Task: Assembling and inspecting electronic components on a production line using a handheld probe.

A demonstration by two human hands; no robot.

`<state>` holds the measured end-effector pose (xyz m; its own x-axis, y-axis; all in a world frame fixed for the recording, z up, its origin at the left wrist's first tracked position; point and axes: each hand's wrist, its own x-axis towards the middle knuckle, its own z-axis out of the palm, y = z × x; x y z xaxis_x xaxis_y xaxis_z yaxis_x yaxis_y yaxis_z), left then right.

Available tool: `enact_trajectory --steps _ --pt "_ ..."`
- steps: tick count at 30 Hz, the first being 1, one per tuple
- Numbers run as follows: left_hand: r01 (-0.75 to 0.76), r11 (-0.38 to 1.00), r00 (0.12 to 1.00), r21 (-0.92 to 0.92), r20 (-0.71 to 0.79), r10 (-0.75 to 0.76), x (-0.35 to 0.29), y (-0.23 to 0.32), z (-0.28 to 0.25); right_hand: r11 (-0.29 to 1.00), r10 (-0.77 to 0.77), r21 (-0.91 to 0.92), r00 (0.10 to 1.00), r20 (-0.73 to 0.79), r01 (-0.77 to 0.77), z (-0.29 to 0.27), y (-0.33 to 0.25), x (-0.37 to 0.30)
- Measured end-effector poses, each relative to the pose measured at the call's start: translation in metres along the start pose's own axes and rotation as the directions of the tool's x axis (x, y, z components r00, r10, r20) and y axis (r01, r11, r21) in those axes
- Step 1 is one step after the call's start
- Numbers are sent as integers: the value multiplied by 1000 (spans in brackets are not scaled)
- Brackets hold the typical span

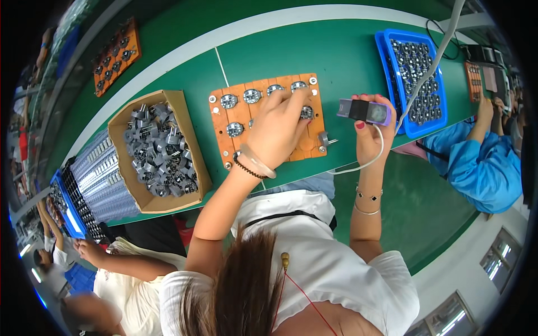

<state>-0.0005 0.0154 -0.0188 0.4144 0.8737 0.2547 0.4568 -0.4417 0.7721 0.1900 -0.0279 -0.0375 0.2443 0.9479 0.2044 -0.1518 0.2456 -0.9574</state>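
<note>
An orange fixture board (269, 120) lies on the green bench before me, with round, metallic circuit-board parts (252, 96) seated in rows. Over its right half reaches my left hand (280, 126), finger and thumb bent around one round circuit-board part (306, 112); the palm hides some of the parts behind it. My right hand (370, 131) is raised just right of the board. It grips a purple and grey handheld device (378, 113) with a black band and a white cable. One grey cylindrical part with pins (323, 139) lies on its side at the board's lower right corner.
Left of the board, a cardboard box (199, 168) holds many grey pinned parts. Stacked blue trays (412, 131) of round parts stand at right. A thick white cable (434, 61) hangs across them. Another orange board (131, 42) lies far left. Co-workers sit on both sides.
</note>
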Motion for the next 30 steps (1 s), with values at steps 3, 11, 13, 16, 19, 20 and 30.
enact_trajectory --steps 3,11,13,16,19,20,30 --pt "-51 988 998 144 29 47 5 1 -4 999 24 -39 999 33 -23 2 -1 6" --pt "-19 934 998 358 -56 42 26 -9 -6 995 29 -101 983 184 -11 16 0 23" --pt "-19 960 998 280 -53 35 26 -15 -3 996 26 -88 975 222 -6 18 2 25" --pt "18 981 998 195 -58 -6 25 -12 -2 972 -35 -210 954 297 101 17 9 30" --pt "2 981 995 195 -95 17 23 -16 -2 986 10 -162 972 236 29 19 6 28" --pt "-49 978 990 201 -116 74 22 -19 -2 986 12 -162 971 239 28 20 6 28" --pt "47 914 998 402 -56 -27 28 -13 3 990 97 100 995 -18 -95 32 35 30"
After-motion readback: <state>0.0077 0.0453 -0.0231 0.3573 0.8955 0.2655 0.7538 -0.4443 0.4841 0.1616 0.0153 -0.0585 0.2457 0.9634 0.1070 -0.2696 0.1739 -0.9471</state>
